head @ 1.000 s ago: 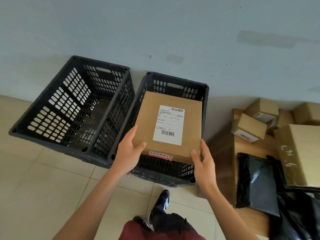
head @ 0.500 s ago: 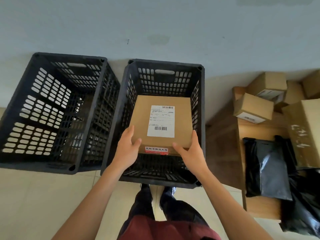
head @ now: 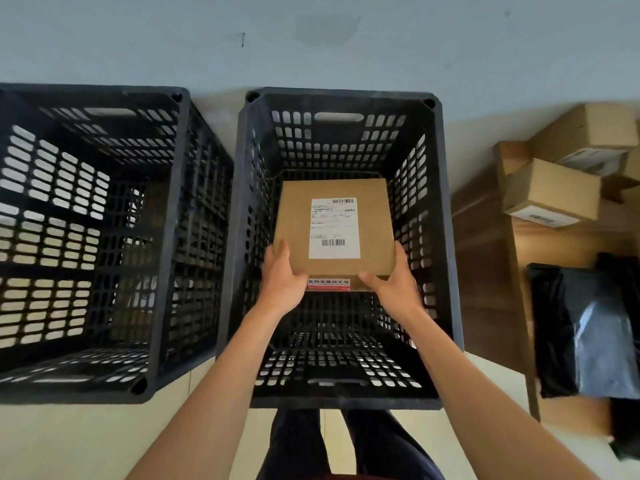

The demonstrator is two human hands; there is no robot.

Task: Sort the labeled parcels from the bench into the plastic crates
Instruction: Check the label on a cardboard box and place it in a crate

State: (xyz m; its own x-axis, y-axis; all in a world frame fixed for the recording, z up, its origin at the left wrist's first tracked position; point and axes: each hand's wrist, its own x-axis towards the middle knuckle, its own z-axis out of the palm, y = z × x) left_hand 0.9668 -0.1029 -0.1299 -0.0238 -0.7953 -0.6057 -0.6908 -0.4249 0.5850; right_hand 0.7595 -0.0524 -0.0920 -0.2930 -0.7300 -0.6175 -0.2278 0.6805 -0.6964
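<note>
A flat brown cardboard parcel with a white barcode label and a red strip on its near side sits low inside the right black plastic crate. My left hand grips its near left corner, thumb on top. My right hand grips the near right corner the same way. Both forearms reach down into the crate. Whether the parcel touches the crate floor is not clear. The left black crate stands beside it with nothing visible inside.
On the right a wooden bench carries small cardboard boxes with labels and black plastic mailer bags. Both crates stand on a tiled floor against a pale wall. My legs show below the right crate.
Both hands lowered the parcel from above the right crate's rim down deep inside it. The view has come closer and now looks straight down into the crates.
</note>
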